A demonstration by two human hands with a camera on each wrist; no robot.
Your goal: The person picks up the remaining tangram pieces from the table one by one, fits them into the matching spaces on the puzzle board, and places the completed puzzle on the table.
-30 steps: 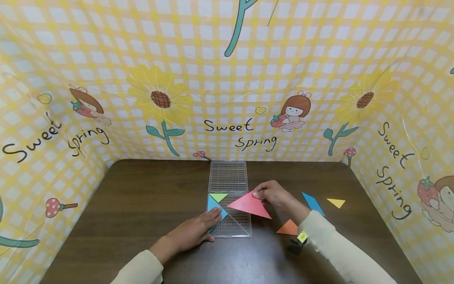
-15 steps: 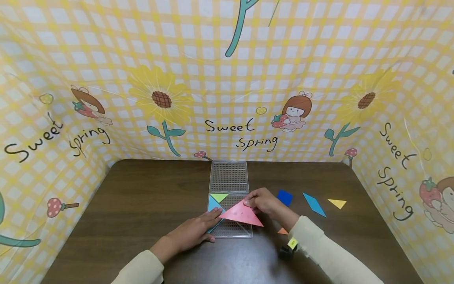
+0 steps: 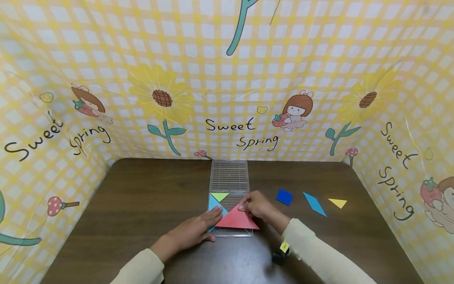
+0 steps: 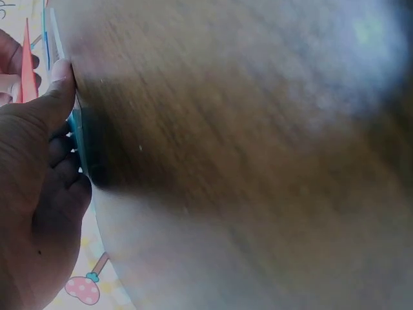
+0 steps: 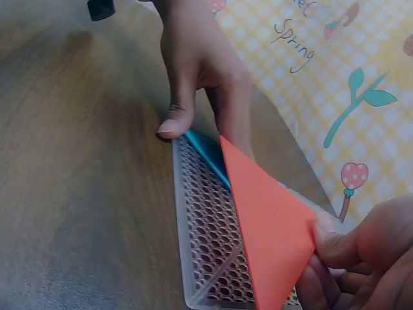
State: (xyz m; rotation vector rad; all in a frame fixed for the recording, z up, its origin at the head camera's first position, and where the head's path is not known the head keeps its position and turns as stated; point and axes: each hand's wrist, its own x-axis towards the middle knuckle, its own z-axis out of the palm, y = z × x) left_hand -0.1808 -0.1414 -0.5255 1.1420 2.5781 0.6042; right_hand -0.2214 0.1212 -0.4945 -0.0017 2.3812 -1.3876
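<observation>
My right hand (image 3: 256, 205) pinches a large red triangle (image 3: 237, 219) by its top corner, thumb on one face. In the right wrist view the triangle (image 5: 268, 223) is tilted over the clear tray (image 5: 182, 245) with its mesh-patterned floor. With fingers laid out straight, my left hand (image 3: 196, 228) rests on a light blue triangle (image 3: 214, 202) at the tray's left side, and its thumb sits by the near left corner. A small green triangle (image 3: 220, 196) lies at the tray's far left corner. The left hand covers part of the light blue triangle.
Behind the tray lies a second clear panel (image 3: 229, 176) of the same pattern. To the right on the table are a dark blue square (image 3: 284, 197), a blue parallelogram (image 3: 315, 204) and a small yellow triangle (image 3: 338, 202). A checked cloth (image 3: 227, 98) rises around the table.
My right hand has moved left and toward me with the red triangle, bringing it over the tray. The dark blue square has come into view; the orange triangle is now hidden. The left hand stays put.
</observation>
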